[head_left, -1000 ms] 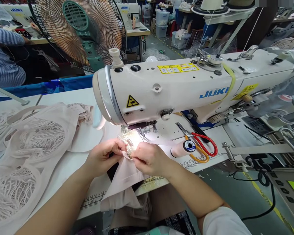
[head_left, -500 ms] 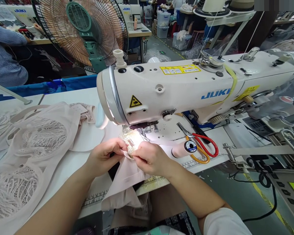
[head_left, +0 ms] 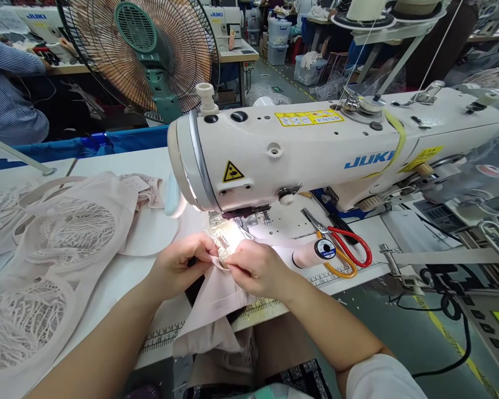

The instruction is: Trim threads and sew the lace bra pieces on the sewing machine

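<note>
The pale pink cloth (head_left: 216, 302) is right in front of the person, at the near edge of the tabletop (head_left: 122, 272). Its top edge is up between the two hands, and the rest hangs down toward 6 o'clock, past the tabletop's edge. The left hand (head_left: 186, 263), on the 9 o'clock side, has its thumb and fingers pinching the cloth. The right hand (head_left: 255, 269), on the 3 o'clock side, pinches it too, just beside the left one.

The big white sewing machine (head_left: 270, 152) sits from 12 to 2 o'clock. The held edge is near the metal parts (head_left: 243, 226) under its head, but it looks a little in front of them, not under. So I think this bit is being made neat by hand, and sewing this edge is not yet done. The hands hide the edge, so I cannot tell if it has any stitches.

At 9 o'clock lie pale lacy garments (head_left: 72, 230) in a pile. I cannot tell if those are finished or waiting for a turn. At 3 o'clock, a thread spool (head_left: 310, 256) and the scissors (head_left: 349, 246) lie on the tabletop, and no hand is touching them.
</note>
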`<state>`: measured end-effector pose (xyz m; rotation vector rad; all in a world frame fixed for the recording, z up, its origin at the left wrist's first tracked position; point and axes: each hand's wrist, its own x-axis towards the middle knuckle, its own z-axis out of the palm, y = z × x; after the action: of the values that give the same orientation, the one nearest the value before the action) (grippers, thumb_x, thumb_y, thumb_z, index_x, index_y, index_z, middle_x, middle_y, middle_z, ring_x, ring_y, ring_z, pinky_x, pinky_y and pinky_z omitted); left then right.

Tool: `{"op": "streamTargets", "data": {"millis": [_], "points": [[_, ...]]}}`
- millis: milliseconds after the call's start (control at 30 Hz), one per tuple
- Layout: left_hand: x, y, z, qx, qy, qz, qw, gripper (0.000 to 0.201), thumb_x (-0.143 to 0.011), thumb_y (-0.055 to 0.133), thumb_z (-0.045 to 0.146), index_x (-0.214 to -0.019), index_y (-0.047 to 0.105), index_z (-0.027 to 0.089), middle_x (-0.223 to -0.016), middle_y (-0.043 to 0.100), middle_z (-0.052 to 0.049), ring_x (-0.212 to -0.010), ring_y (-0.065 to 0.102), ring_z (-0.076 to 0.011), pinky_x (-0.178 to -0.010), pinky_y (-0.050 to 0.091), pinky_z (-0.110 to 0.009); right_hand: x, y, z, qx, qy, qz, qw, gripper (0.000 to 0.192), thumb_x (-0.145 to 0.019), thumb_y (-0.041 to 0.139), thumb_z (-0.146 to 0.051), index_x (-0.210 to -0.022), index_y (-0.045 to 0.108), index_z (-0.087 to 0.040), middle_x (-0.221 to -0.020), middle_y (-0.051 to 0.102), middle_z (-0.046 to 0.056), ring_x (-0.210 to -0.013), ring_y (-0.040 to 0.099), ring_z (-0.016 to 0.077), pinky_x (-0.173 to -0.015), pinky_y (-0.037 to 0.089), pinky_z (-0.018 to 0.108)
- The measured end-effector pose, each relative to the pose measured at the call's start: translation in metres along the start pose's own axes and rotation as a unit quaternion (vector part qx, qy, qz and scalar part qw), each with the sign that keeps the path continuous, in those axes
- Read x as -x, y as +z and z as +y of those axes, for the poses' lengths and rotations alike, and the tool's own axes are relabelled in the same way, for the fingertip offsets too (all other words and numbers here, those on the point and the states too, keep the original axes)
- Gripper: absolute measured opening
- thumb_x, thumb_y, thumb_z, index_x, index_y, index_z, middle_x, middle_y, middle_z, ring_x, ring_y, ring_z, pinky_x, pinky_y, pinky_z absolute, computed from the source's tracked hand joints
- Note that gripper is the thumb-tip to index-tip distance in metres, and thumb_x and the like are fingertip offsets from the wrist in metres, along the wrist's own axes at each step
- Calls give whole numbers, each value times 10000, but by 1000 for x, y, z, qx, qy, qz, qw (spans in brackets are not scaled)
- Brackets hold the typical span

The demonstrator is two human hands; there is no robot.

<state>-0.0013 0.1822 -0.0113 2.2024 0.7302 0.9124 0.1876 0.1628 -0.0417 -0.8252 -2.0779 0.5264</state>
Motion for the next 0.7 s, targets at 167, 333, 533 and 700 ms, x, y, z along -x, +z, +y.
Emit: {"op": "streamTargets", "data": {"millis": [167, 333, 533, 700], "points": [[0, 0, 1, -12, -4, -2, 1000, 110, -746, 507, 47, -660, 481, 109, -741, 570, -44, -691, 559, -57, -608, 484, -146, 0, 0, 0, 9, -3, -1, 1000, 188, -791, 410, -179, -676, 554, -144, -609, 425, 9, -537, 378, 81, -480, 301, 184], [3, 0, 0, -10, -3, -14, 1000, 116, -736, 505, 17, -687, 479, 119, -774, 565, -40, -726, 558, -58, -634, 485, -151, -1, -1, -1, 5, 2, -10, 1000, 191, -776, 412, -173, -658, 560, -144, -595, 430, 8, -538, 374, 79, -486, 297, 183], [2, -1, -1, -55, 13, -23, 998, 152, -723, 495, -13, -716, 475, 138, -797, 562, -13, -748, 549, -43, -651, 466, -129, -1, -2, 0, 15, 10, -30, 999, 191, -753, 401, -162, -608, 523, -144, -579, 397, 0, -531, 349, 79, -464, 268, 179], [1, 0, 0, -103, 17, -46, 993, 126, -750, 463, 23, -718, 490, 142, -769, 587, -9, -735, 557, -45, -667, 467, -131, -2, -3, 0, 6, 15, -55, 998, 174, -726, 393, -133, -566, 461, -142, -570, 384, -3, -559, 354, 84, -475, 263, 178]]}}
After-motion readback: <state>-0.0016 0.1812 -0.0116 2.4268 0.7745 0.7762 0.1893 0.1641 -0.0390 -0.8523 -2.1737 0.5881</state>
